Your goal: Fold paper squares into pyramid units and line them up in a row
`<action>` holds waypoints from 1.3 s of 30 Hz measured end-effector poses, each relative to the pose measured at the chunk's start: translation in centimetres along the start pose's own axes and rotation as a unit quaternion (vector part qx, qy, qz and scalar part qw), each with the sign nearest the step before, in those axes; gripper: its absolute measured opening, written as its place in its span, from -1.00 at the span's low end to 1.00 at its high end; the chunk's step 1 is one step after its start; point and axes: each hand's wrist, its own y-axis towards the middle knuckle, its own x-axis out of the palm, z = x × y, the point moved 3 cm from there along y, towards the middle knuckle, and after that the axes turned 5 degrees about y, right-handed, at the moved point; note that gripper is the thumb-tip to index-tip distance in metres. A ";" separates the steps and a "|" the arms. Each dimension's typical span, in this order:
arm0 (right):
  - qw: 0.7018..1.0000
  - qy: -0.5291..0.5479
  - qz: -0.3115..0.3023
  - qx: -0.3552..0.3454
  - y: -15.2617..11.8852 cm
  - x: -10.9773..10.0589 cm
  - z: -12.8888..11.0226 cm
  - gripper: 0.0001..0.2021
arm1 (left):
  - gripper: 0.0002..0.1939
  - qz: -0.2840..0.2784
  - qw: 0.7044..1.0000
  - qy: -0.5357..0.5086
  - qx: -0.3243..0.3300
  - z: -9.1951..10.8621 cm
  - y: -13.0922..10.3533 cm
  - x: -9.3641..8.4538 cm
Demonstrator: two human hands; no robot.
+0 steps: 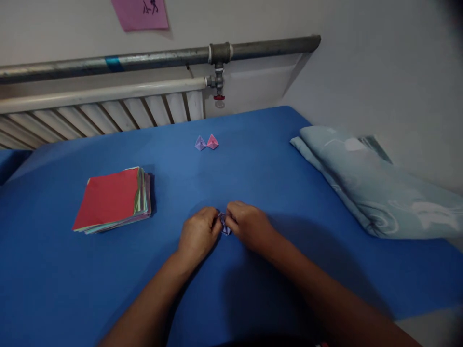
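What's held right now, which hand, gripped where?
A small purple folded-paper piece, held between both hands: left hand at its left side, right hand at its right side. Exact contact spots are hidden.

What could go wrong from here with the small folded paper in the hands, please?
The small purple paper piece, pinched between the left hand and the right hand, might crease or tear if pulled too hard. The uneven paper stack to the left could slide if bumped.

Dim light casts soft shadows beside the paper stack (108, 200) and right forearm (306, 274), with dark blurred corners at right.
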 end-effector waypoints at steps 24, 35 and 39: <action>0.987 0.146 -0.037 -0.061 -1.5 -3.6 -0.6 -0.88 | -0.88 0.036 0.983 -0.173 -0.052 -1.2 -1.4 -1.1; 0.991 0.124 0.001 0.044 -0.2 -1.1 0.6 -0.90 | -0.88 -0.035 0.991 -0.066 -0.115 -0.3 -0.4 -0.8; 0.994 0.107 0.002 0.029 -0.2 -0.8 0.8 -0.93 | -0.90 -0.066 0.989 -0.050 -0.124 -0.2 0.1 -0.9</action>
